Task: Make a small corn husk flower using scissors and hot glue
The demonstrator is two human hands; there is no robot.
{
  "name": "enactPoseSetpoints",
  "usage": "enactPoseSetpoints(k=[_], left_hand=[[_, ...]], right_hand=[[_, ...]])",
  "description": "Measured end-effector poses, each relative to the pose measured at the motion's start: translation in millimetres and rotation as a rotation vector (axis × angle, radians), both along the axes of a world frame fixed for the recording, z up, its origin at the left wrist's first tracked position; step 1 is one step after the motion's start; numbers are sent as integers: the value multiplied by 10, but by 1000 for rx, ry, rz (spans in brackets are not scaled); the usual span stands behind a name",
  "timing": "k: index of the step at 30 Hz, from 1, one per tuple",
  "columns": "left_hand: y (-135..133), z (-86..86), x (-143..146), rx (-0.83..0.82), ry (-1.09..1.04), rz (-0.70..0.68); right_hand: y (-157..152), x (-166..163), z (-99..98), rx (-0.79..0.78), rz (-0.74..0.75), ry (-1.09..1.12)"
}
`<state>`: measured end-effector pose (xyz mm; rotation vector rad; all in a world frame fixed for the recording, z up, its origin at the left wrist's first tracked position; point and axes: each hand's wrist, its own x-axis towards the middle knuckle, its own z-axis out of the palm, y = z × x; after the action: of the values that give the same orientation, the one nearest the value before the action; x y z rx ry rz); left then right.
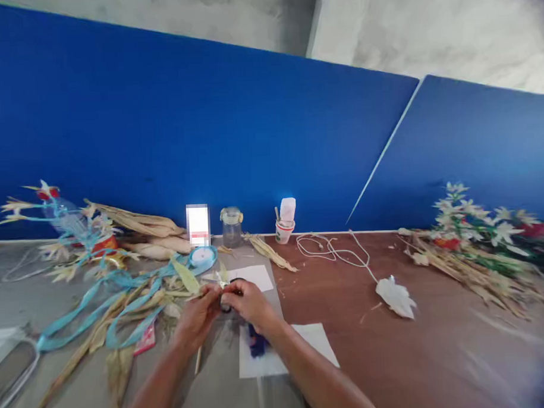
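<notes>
My right hand (246, 300) is closed round the dark handles of a pair of scissors (226, 307), whose blades point away from me. Close beside it, my left hand (203, 310) is pinched near the blades on a pale corn husk piece (223, 272); the fingers partly hide it. A greenish husk leaf (185, 275) reaches out beyond the left hand. Below that hand a thin pale stick (198, 360) shows, and I cannot tell whether it is held. Light blue ribbon (86, 308) lies looped among dried husks (119, 367) to the left.
A glass jar (232, 228), a lit screen (198, 224) and a paper cup (284, 231) stand along the blue partition (252, 139). White paper (312, 339) lies under my right arm. A white cord (340, 252) and crumpled tissue (395, 296) are right. Husk flowers (473, 221) lie far right.
</notes>
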<state>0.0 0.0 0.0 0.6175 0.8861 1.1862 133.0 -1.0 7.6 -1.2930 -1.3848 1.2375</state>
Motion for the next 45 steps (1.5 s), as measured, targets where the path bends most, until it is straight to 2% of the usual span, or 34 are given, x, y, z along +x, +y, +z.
enactPoseSetpoints(k=[4, 10, 18, 25, 30, 34, 37, 41, 45], left_hand=[[12, 5, 14, -8, -38, -6], [29, 62, -33, -10, -154, 63], [-10, 39, 44, -33, -116, 50], [-20, 58, 30, -43, -140, -12], [-1, 54, -11, -38, -66, 0], [40, 46, -49, -37, -74, 77], [76, 8, -70, -60, -79, 105], [97, -46, -73, -83, -83, 107], [90, -58, -67, -102, -71, 110]], right_hand=[[24, -23, -16, 36, -37, -43], [31, -15, 23, 72, -55, -46], [-9, -97, 12, 133, -89, -40], [-17, -69, 26, -22, -12, 180], [-15, -57, 4, -50, 41, 175], [3, 14, 26, -18, 27, 54], [-9, 150, 137, 41, 25, -77], [-161, 425, 347, 187, 121, -391], [-461, 662, 384, 134, 158, -708]])
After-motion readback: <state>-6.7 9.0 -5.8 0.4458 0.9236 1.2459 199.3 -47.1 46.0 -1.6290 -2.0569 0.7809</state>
